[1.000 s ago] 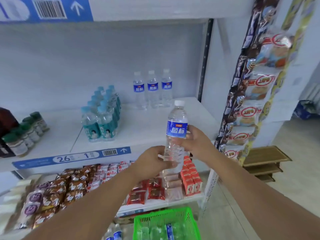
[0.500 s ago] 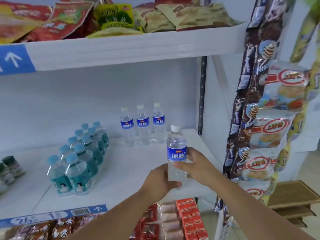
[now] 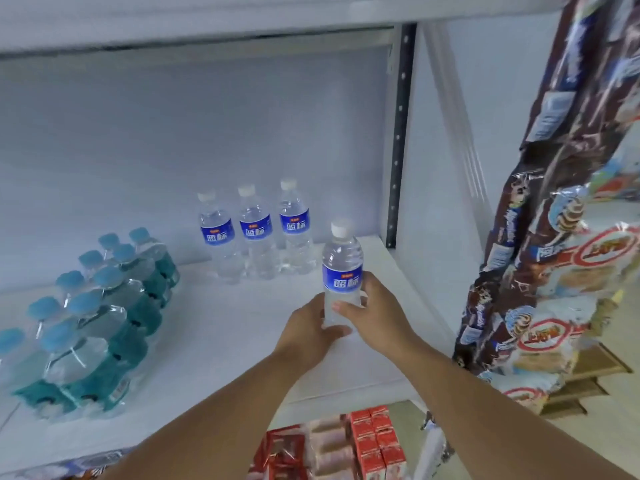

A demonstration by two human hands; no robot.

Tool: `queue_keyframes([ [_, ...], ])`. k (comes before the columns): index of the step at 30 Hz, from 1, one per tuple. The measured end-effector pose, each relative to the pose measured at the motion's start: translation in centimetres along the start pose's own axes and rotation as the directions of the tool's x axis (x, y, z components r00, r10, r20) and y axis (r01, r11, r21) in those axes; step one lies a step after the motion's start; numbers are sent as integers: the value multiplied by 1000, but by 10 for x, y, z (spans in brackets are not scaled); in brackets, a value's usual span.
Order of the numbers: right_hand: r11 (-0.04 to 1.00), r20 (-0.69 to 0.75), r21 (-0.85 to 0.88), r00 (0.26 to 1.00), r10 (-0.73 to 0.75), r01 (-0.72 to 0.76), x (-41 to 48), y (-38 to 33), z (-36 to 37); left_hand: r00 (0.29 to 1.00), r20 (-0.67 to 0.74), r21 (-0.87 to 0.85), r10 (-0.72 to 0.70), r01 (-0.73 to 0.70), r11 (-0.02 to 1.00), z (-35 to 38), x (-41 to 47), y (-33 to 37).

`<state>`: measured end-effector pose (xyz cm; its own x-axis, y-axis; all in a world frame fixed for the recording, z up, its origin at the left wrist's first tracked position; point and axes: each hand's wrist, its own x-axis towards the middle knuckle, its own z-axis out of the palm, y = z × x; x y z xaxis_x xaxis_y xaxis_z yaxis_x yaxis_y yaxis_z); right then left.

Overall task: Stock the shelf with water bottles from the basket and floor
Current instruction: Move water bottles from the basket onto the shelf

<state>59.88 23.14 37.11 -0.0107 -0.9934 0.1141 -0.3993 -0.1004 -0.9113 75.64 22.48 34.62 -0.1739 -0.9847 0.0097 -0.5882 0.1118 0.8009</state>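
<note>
A clear water bottle (image 3: 342, 268) with a white cap and a blue label stands upright over the right part of the white shelf (image 3: 221, 334). My left hand (image 3: 310, 332) grips its lower body from the left. My right hand (image 3: 375, 315) holds it from the right, just below the label. Whether its base touches the shelf is hidden by my hands. Three matching bottles (image 3: 256, 233) stand in a row at the back of the shelf. The basket and the floor bottles are out of view.
A shrink-wrapped pack of blue-capped bottles (image 3: 93, 323) fills the shelf's left side. Hanging snack packets (image 3: 561, 254) crowd the right, past the dark shelf post (image 3: 398, 140). Red cartons (image 3: 377, 441) and wrapped snacks sit on the shelf below. Another shelf board runs overhead.
Both hands have carried the bottle up from below the shelf edge and forward over the shelf, toward the back row. The view has moved closer; the basket has dropped out of sight.
</note>
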Motion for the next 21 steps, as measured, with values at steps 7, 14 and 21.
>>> queue_keyframes([
  [7, 1000, -6, -16, 1000, 26, -26, 42, 4, 0, 1000, -16, -7, -3, 2, 1000, 1, 43, -1],
  [14, 997, 51, -28, 996, 77, -76, 80, -2, -10, 1000, 10, 112, 8, -9, 994, -3, 78, -4],
  [21, 997, 76, 12, 994, 81, -82, 109, -7, -12, 999, -30, 45, 13, -11, 999, -2, 106, -2],
])
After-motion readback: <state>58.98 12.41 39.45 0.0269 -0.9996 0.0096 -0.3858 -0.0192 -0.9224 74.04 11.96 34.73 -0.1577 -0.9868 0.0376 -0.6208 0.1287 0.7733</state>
